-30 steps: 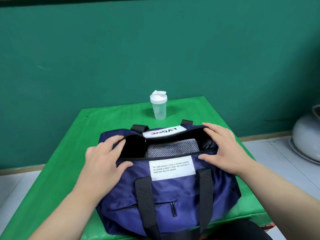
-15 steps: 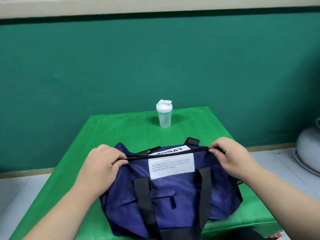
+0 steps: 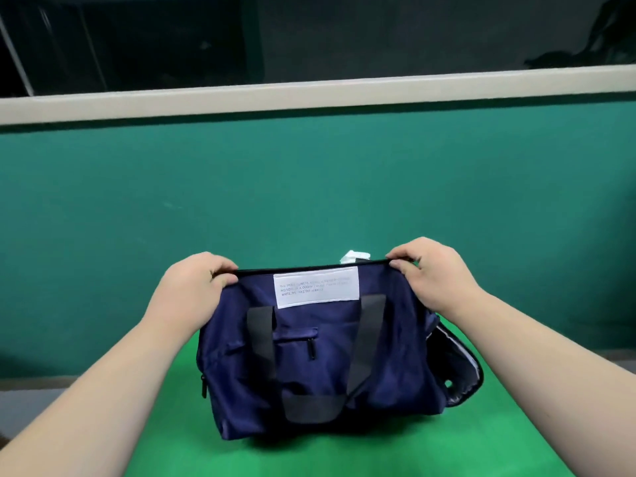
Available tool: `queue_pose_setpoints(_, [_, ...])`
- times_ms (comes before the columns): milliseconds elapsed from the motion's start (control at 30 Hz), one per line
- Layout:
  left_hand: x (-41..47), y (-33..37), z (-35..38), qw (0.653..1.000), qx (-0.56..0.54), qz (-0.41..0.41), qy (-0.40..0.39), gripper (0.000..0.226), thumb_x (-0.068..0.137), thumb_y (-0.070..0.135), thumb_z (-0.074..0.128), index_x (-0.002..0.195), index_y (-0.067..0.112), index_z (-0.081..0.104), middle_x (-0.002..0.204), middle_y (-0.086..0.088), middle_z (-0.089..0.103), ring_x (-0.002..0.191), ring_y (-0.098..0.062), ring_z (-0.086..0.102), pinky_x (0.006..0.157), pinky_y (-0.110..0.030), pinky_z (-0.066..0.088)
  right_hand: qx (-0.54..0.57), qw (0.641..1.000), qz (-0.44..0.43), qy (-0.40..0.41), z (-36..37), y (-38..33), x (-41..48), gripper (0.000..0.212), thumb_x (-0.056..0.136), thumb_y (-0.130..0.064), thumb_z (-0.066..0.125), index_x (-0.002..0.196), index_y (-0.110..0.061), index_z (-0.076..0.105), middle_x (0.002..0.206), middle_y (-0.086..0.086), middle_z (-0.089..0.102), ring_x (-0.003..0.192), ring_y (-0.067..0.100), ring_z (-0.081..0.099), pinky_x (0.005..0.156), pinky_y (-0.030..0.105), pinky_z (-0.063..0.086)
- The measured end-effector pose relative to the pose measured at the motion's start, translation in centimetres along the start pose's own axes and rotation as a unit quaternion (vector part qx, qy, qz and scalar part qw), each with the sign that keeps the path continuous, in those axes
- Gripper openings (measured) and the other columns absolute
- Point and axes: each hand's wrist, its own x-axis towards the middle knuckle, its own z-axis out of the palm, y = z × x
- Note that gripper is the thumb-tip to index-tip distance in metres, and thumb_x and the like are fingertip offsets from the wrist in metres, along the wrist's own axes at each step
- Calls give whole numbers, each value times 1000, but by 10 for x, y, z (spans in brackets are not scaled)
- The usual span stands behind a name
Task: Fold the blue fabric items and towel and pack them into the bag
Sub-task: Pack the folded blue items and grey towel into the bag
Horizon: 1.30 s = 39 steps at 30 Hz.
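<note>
Left hand (image 3: pixel 197 281), right hand (image 3: pixel 432 268), both on top edge of one bag (image 3: pixel 320 370)

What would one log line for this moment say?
left hand: pinches top edge of bag | right hand: pinches top edge | bag: mouth closed, held upright on green table | contents: hidden

Plain indoor room, teal wall (image 3: pixel 309 184), cream sill (image 3: pixel 309 94) under dark window (image 3: pixel 413 32), green-covered table (image 3: pixel 344 456)
</note>
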Motion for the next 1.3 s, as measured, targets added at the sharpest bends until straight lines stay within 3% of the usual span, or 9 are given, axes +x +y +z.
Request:
queue_pose_setpoints(133, [-25,-26,29,995,49,-27,-87,9,88,24,71,95,28,74,100,9,70,100,-18,61,86,-28,43,-4,995,26,-91,48,12,-24,16,95,-21,64,106,-21,76,108,-4,70,107,17,60,87,21,39])
queue_pose_setpoints(333, [-49,-36,63,981,98,-24,-166,10,87,26,64,88,36,64,98,13,69,99,-18,63,88,-32,48,9,987,55,-151,76,31,-40,15,92,-24,67,105,-26,74,104,-8,69,101,12,61,85,21,41])
queue_pose_setpoints(500, [-50,-16,76,964,51,51,-256,42,69,24,48,105,35,68,104,17,64,101,-12,57,93,-30,45,11,978,-3,-208,77,42,-34,25,88,-32,73,112,-27,71,110,-12,64,110,7,55,97,20,39])
queue_pose_setpoints(567, [-40,-11,82,964,11,60,-258,51,65,25,41,108,33,69,106,15,64,103,-11,55,96,-31,44,37,975,-16,-219,76,46,-25,27,86,-36,75,111,-26,71,110,-13,63,109,6,55,98,20,38])
queue_pose_setpoints(667, [-16,-2,94,968,-29,61,-241,44,74,30,39,104,28,71,107,13,64,104,-9,55,98,-31,42,74,978,-12,-192,80,56,0,23,88,-37,73,108,-25,72,109,-12,66,108,7,58,102,27,42])
queue_pose_setpoints(833, [37,11,120,970,-9,56,-237,31,100,38,47,99,20,72,103,5,65,99,-15,59,91,-32,45,-4,982,6,-188,103,79,64,33,88,-36,70,120,-26,68,123,-8,64,115,10,54,99,23,38])
queue_pose_setpoints(933, [67,17,141,965,14,66,-253,27,99,39,50,102,23,71,103,8,65,97,-13,59,90,-31,46,-34,976,18,-213,127,96,103,47,87,-36,69,132,-27,59,133,-3,56,127,17,48,106,33,39])
queue_pose_setpoints(1167, [128,13,193,952,56,71,-292,20,96,35,55,105,27,71,109,11,64,99,-11,59,88,-25,45,-111,960,30,-255,195,131,178,90,75,-46,72,152,-36,27,153,2,30,141,27,23,106,50,41])
queue_pose_setpoints(1300, [151,7,225,954,67,83,-281,20,97,35,54,110,29,68,115,10,57,77,0,49,74,-23,33,-196,934,-6,-298,225,150,207,98,73,-49,72,153,-45,17,158,4,21,147,28,13,111,50,35])
